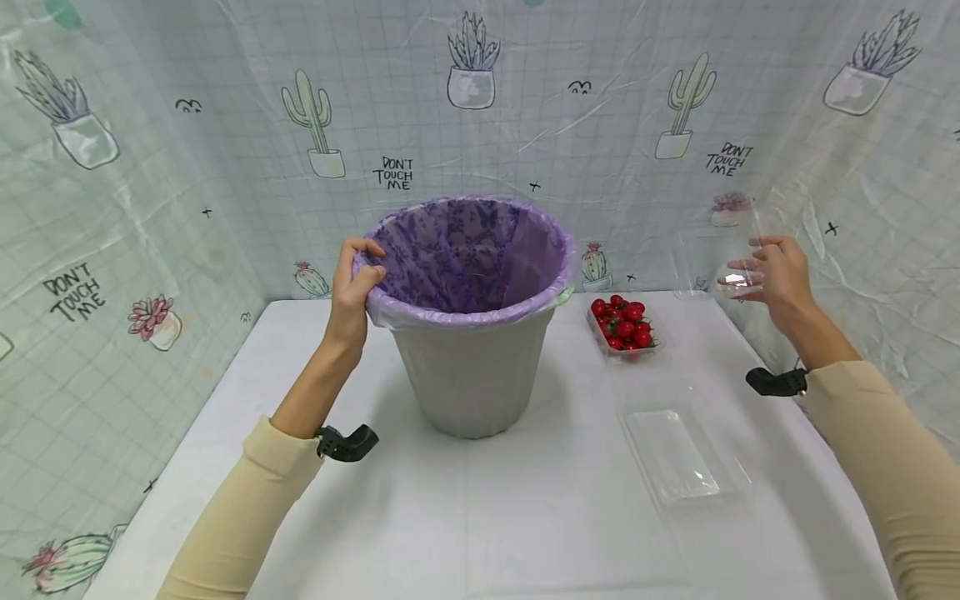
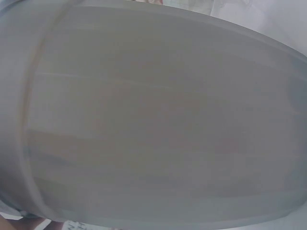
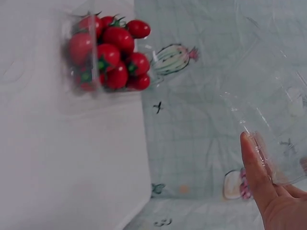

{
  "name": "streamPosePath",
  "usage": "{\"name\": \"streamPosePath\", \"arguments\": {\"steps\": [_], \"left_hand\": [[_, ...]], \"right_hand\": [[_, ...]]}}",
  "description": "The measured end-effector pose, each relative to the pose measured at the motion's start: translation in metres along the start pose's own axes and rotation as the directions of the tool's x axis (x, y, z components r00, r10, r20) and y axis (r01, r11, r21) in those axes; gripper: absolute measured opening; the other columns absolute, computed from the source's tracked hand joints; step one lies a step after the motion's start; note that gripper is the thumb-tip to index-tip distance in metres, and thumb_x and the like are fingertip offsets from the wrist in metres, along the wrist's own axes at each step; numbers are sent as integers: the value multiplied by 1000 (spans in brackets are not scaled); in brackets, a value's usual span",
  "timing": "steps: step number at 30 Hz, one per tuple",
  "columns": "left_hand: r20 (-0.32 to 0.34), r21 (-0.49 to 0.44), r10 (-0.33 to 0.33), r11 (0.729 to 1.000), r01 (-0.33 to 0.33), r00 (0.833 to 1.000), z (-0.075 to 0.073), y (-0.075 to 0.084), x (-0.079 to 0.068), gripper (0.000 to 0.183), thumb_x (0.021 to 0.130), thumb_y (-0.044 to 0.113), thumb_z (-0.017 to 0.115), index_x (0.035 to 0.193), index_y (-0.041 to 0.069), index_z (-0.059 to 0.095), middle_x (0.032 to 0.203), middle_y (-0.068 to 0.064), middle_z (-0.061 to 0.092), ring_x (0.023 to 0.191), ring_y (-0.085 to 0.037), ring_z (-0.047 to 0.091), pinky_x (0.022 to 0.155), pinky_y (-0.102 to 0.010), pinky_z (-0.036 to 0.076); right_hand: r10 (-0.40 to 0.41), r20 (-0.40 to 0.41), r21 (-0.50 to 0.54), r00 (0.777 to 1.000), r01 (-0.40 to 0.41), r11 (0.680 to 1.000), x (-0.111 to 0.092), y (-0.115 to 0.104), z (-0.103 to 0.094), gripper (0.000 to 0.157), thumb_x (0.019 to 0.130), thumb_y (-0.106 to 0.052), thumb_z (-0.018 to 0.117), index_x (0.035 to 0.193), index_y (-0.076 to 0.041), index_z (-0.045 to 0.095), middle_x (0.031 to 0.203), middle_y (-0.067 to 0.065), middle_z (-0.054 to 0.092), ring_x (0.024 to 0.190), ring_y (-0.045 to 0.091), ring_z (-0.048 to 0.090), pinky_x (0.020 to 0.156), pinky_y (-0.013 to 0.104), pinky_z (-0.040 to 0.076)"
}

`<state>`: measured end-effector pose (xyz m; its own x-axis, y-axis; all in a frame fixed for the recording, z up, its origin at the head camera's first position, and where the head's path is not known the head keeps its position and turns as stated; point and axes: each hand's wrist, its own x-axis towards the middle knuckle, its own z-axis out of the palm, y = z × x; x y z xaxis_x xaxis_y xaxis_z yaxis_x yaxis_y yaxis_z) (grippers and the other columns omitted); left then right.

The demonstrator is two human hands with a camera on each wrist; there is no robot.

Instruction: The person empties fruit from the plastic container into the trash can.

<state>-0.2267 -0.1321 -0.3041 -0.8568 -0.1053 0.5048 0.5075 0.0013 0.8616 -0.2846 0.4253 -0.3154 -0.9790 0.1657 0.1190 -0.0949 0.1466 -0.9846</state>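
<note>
A grey trash can (image 1: 472, 383) stands upright on the white table, lined with a purple patterned trash bag (image 1: 540, 258) folded over its rim. My left hand (image 1: 348, 296) grips the bag-covered rim at the left, thumb and fingers around the edge. The can's wall fills most of the left wrist view. Raised at the right, my right hand (image 1: 782, 279) holds a clear plastic container (image 3: 273, 115), its fingers along one side. Below and left of that hand, cherry tomatoes (image 1: 624, 323) fill a clear plastic punnet (image 1: 600, 335) on the table.
Another clear plastic container (image 1: 675, 457) lies on the table (image 1: 525, 517) at the right front. A pale sheet (image 1: 555, 108) printed with cacti hangs behind the table and along both sides. The trash can takes up the middle of the table.
</note>
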Motion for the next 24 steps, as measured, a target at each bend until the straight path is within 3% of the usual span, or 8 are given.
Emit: {"name": "streamPosePath", "arguments": {"steps": [5, 9, 12, 15, 17, 18, 21, 24], "left_hand": [[-1, -3, 0, 1000, 0, 1000, -1, -1, 0, 22, 84, 15, 46, 104, 22, 53, 108, 0, 45, 92, -15, 41, 79, -29, 33], [0, 0, 0, 1000, 0, 1000, -1, -1, 1, 22, 84, 15, 46, 104, 22, 53, 107, 0, 45, 91, -16, 41, 79, -29, 33], [0, 6, 2, 1000, -2, 1000, 0, -1, 1, 22, 84, 15, 46, 104, 22, 53, 107, -1, 45, 91, -16, 42, 79, -29, 33], [1, 9, 1, 1000, -1, 1000, 0, 0, 2, 21, 85, 15, 46, 104, 21, 53, 108, -2, 45, 92, -15, 42, 79, -29, 33], [1, 10, -2, 1000, 2, 1000, 0, 0, 2, 21, 85, 15, 46, 104, 21, 52, 108, -2, 45, 92, -16, 42, 80, -29, 33], [1, 8, -4, 1000, 4, 1000, 0, 0, 2, 21, 85, 15, 46, 104, 21, 52, 109, -2, 45, 93, -16, 42, 81, -29, 33], [-1, 6, -8, 1000, 8, 1000, 0, 0, 2, 21, 85, 15, 46, 104, 22, 53, 110, 0, 45, 96, -15, 42, 83, -30, 32], [-1, 4, -10, 1000, 10, 1000, 0, 0, 2, 21, 85, 15, 46, 104, 22, 53, 110, 1, 45, 96, -16, 42, 84, -30, 32]], "right_hand": [[92, 67, 96, 994, -98, 991, -2, 18, -15, 39, 110, -28, 27, 147, -22, 41, 83, -19, 70, 71, 8, 76, 63, 27, 61], [190, 83, 112, 978, -199, 974, -5, 32, -25, 65, 111, -34, 31, 165, -5, 8, 81, -18, 69, 72, 8, 76, 66, 29, 62], [276, 89, 127, 957, -285, 950, -7, 41, -32, 69, 111, -37, 36, 165, -6, 5, 111, 0, 72, 73, 9, 75, 69, 32, 62], [343, 94, 99, 935, -352, 931, -9, 52, -39, 71, 110, -39, 37, 165, -7, 4, 163, 24, 35, 74, 6, 73, 70, 34, 63], [370, 95, 53, 924, -376, 925, -10, 59, -43, 71, 110, -39, 33, 164, -7, 1, 171, 23, -1, 74, 4, 72, 72, 35, 63], [377, 92, 31, 922, -381, 924, -9, 62, -44, 70, 111, -38, 32, 164, -6, 1, 170, 27, 1, 74, 3, 71, 73, 36, 63], [399, 78, 4, 914, -401, 916, -9, 73, -49, 69, 110, -34, 30, 164, -2, 1, 139, 32, 54, 75, 6, 72, 75, 41, 63], [420, 90, -13, 903, -421, 907, -10, 80, -53, 69, 110, -31, 30, 163, 1, 0, 91, -7, 63, 76, 9, 73, 79, 43, 63]]}}
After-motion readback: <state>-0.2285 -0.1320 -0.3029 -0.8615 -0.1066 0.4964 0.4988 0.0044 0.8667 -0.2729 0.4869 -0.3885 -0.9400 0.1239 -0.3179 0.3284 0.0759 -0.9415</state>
